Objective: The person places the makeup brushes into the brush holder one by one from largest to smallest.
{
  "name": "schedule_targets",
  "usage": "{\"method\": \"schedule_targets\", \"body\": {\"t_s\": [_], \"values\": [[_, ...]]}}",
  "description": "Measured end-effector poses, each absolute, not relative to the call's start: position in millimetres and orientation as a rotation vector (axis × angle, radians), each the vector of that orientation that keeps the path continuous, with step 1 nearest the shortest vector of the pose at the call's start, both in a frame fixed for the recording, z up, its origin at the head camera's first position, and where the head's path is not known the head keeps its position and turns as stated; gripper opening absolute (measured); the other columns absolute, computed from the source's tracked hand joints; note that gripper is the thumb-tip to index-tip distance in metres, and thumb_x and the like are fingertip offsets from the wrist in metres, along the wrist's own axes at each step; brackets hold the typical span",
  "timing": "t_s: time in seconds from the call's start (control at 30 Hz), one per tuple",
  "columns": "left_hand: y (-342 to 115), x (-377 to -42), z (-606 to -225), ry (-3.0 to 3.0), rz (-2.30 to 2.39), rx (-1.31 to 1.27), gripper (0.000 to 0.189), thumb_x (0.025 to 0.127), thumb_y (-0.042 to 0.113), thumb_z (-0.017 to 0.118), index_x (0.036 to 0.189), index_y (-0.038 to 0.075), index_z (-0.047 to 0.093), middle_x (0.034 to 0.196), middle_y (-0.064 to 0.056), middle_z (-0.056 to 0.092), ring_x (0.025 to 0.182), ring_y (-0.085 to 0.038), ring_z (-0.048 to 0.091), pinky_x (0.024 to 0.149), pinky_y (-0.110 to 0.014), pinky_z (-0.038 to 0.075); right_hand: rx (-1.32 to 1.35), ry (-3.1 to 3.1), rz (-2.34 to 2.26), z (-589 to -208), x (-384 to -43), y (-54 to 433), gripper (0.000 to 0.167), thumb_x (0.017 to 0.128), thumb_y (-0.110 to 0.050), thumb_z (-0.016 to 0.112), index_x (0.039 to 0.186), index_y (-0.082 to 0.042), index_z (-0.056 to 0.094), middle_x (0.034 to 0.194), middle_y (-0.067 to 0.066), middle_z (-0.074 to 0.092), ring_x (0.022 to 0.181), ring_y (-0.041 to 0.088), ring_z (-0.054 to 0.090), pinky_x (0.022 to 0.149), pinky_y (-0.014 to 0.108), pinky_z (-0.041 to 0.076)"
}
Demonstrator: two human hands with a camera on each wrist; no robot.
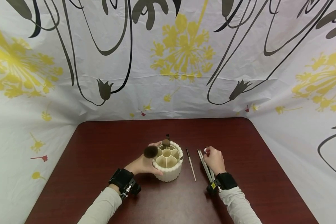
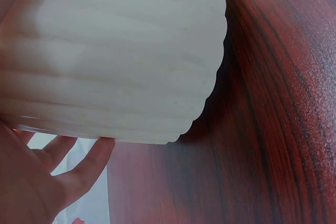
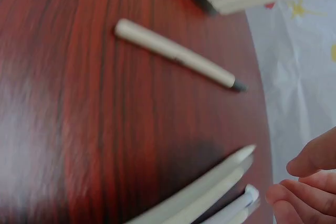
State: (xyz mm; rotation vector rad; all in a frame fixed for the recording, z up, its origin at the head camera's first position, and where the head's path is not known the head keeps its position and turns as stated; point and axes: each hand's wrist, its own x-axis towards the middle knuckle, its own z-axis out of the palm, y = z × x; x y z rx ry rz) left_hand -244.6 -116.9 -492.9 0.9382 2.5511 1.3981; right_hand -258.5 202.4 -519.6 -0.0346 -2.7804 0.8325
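My left hand [image 1: 145, 162] grips a cream, ribbed round organizer [image 1: 169, 175] from its left side, thumb on the near side and fingers on the far side. The organizer is tilted over the table in the left wrist view. A big dark fluffy makeup brush [image 1: 150, 151] and a smaller brown-headed brush [image 1: 165, 143] stick up from its compartments. My right hand [image 1: 215, 160] is at the far end of several slim pale sticks [image 3: 202, 195]. Its loosely bent fingertips [image 3: 278, 195] come right beside a white-tipped stick [image 3: 251, 191].
A single thin pale brush [image 1: 191, 166] with a dark tip lies between the organizer and the slim sticks. Under everything is a dark red wood table [image 1: 114, 133]. A white cloth with yellow and grey flowers [image 1: 182, 46] hangs behind the table and along both sides.
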Motion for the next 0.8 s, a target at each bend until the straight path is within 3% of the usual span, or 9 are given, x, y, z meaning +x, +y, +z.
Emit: {"method": "schedule_targets", "body": {"t_s": [0.3, 0.8], "values": [[-112, -228, -456, 2.492, 1.451, 0.913, 0.111, 0.053, 0.009, 0.086, 0.138, -0.011, 0.019, 0.135, -0.033, 0.023, 0.124, -0.042, 0.029, 0.098, -0.056, 0.027, -0.083, -2.852, 0.807, -532, -257, 219, 0.015, 0.074, -0.008, 0.062, 0.086, 0.002, 0.061, 0.066, 0.009, 0.059, 0.049, 0.016, 0.047, 0.044, 0.029, 0.036], [-112, -228, -456, 2.496, 1.435, 0.894, 0.111, 0.053, 0.010, 0.087, 0.138, -0.010, 0.019, 0.136, -0.032, 0.022, 0.125, -0.042, 0.028, 0.099, -0.055, 0.027, -0.074, -2.861, 0.722, -534, -255, 219, 0.007, 0.073, -0.008, 0.063, 0.068, -0.006, 0.059, 0.059, 0.004, 0.054, 0.048, 0.015, 0.043, 0.044, 0.029, 0.033]]}}
